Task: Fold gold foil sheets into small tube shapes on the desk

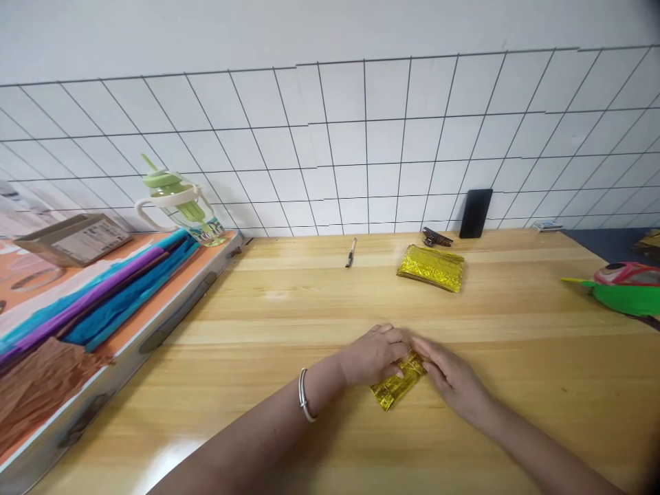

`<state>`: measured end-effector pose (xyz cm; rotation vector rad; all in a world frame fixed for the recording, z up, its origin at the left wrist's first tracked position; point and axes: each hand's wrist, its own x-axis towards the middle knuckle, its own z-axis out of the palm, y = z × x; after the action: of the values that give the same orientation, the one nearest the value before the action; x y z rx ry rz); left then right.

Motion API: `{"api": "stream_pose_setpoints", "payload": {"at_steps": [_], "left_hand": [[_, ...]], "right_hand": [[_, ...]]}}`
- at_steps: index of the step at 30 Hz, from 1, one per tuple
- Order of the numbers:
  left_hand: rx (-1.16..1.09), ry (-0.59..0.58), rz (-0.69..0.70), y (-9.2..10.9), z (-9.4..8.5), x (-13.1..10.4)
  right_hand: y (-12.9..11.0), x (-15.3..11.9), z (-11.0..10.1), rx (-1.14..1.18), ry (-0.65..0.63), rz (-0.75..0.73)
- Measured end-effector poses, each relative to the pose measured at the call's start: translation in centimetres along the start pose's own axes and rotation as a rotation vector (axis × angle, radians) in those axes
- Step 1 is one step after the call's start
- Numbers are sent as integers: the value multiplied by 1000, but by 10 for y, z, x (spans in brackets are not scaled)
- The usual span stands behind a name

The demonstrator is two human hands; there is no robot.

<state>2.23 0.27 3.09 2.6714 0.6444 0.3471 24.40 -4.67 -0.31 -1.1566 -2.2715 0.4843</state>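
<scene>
On the wooden table in front of me lies a sheet of shiny gold foil paper (398,386), turned at a slant. My left hand (375,356) rests over its upper left part, fingers curled down onto it. At the paper's upper right edge, my right hand (449,377) pinches it between thumb and fingers. Both hands meet near its far corner, and the fingers hide that part. Farther back sits a stack of the same gold foil paper (432,268), untouched.
Behind the stack are a dark hair clip (436,237) and a black phone (475,214) leaning on the tiled wall. A pen (351,253) lies left of them. At left, a raised orange surface holds a bottle (180,206), a cardboard box (77,239) and coloured crepe paper (128,302).
</scene>
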Motion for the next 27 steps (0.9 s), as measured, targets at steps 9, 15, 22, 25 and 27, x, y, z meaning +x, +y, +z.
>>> {"api": "stream_pose_setpoints", "payload": {"at_steps": [9, 15, 22, 25, 27], "left_hand": [[105, -1, -107, 44, 4, -55], [132, -24, -97, 43, 9, -75], [198, -20, -64, 32, 6, -73], [240, 26, -121, 41, 10, -79], [260, 55, -150, 51, 13, -84]], "right_hand": [[-7, -5, -13, -355, -195, -42], [-5, -6, -17, -334, -194, -42], [-7, -14, -14, -284, -182, -22], [-12, -17, -10, -280, -144, -13], [-16, -18, -8, -288, -120, -21]]}}
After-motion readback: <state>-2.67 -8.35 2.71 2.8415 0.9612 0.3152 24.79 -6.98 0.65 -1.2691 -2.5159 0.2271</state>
